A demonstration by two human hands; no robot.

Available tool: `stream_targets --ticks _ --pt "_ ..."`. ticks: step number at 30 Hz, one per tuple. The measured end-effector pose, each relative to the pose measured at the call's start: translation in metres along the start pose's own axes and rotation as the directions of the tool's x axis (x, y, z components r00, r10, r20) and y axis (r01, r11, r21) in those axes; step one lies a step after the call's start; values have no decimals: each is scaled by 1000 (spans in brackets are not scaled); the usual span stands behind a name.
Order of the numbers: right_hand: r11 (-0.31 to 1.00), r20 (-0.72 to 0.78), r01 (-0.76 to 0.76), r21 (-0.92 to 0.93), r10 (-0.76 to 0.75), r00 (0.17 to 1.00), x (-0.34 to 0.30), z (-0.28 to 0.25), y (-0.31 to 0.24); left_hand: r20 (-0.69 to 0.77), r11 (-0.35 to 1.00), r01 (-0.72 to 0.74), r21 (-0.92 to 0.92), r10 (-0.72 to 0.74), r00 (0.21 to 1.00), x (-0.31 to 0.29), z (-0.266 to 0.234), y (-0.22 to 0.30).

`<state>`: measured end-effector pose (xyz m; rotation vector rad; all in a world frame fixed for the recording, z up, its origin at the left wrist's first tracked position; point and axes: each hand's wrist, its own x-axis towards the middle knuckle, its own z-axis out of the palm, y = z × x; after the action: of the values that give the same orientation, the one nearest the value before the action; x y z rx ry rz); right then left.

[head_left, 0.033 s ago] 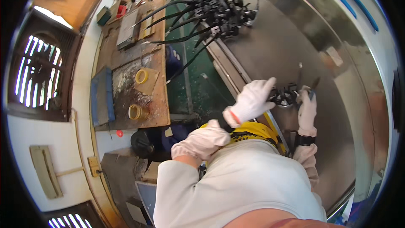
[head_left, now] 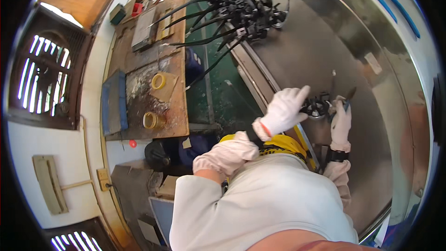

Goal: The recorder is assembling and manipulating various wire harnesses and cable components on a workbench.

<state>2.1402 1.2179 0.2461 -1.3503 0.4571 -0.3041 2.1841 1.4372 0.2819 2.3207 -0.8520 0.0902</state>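
Observation:
My left hand (head_left: 284,109), in a white glove, is at the left edge of a small black-and-silver metal assembly (head_left: 317,107) on the steel worktop. Its index finger and thumb are stretched apart beside the assembly; I cannot make out the other fingers. My right hand (head_left: 341,123), also gloved in white, is closed at the assembly's right side. Between its fingers sits a slim hand tool (head_left: 351,93) with a dark tip and some blue on it; its exact kind is unclear. A thin dark strip (head_left: 333,80) rises from behind the assembly.
Black assemblies with hoses (head_left: 246,11) are heaped at the far end of the steel worktop (head_left: 362,167). Across a green floor (head_left: 223,107) at left stands a wooden bench (head_left: 174,111) with yellow tape rolls (head_left: 153,120) and a blue tray (head_left: 114,102). Blue hoses (head_left: 390,2) hang at upper right.

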Motion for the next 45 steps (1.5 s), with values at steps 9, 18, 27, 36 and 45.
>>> stream_targets --ticks 9,18,27,36,45 --pt "950 97 -51 307 22 995 13 -20 23 10 999 -22 32 22 1000 10 30 -3" --pt "930 34 -99 355 93 995 4 -13 15 -143 988 9 156 14 990 48 13 -52" --pt "936 48 -93 340 82 996 4 -14 18 -440 771 158 617 171 882 124 -14 -157" --pt "951 77 -104 293 85 993 9 -22 14 -517 829 164 535 168 839 99 1 -120" --pt "986 104 -85 142 70 992 3 -12 2 -413 993 -15 118 63 909 10 38 -41"
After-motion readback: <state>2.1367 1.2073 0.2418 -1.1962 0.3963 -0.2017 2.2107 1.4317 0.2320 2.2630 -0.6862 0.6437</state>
